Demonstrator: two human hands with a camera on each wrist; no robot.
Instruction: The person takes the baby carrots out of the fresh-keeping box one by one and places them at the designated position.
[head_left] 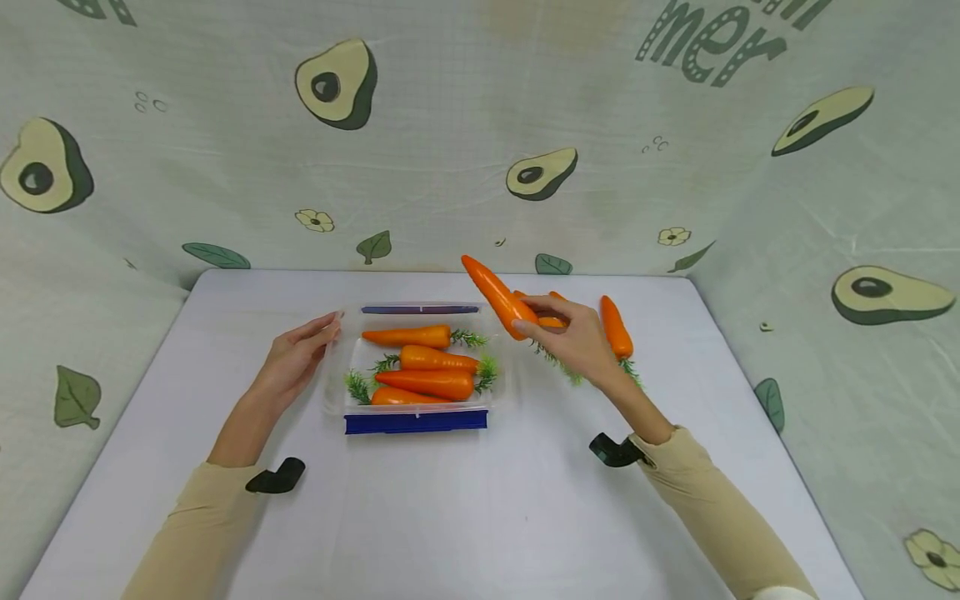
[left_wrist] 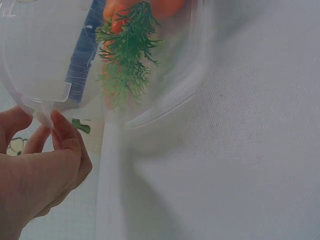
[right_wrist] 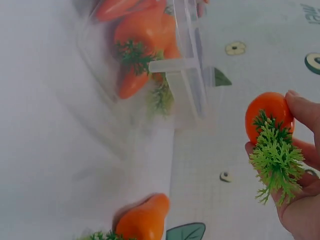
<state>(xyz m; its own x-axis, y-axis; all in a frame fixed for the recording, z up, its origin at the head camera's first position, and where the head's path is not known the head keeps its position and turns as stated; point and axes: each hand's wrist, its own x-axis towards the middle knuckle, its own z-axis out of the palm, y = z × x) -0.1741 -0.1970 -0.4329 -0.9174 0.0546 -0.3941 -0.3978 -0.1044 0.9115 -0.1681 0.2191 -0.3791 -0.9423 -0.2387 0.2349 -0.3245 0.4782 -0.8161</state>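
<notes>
My right hand point(head_left: 581, 337) holds an orange toy carrot point(head_left: 491, 287) by its thick end, raised beside the container with its tip pointing up and left. In the right wrist view, the green leaves point(right_wrist: 276, 160) of that carrot hang against the palm. At the left side of a clear plastic container point(head_left: 334, 385), my left hand point(head_left: 295, 358) pinches the clear tab on its side between thumb and fingers. Inside lie several carrots point(head_left: 426, 383) in a stack of rows, their leaves facing both ways.
To the right of the container, another carrot point(head_left: 617, 327) lies on the white table point(head_left: 540, 508). More carrots point(head_left: 553, 322) lie partly hidden behind my right hand. Blue latch flaps point(head_left: 416, 422) stick out at the container's front and back. A patterned cloth point(head_left: 442, 125) hangs behind the table.
</notes>
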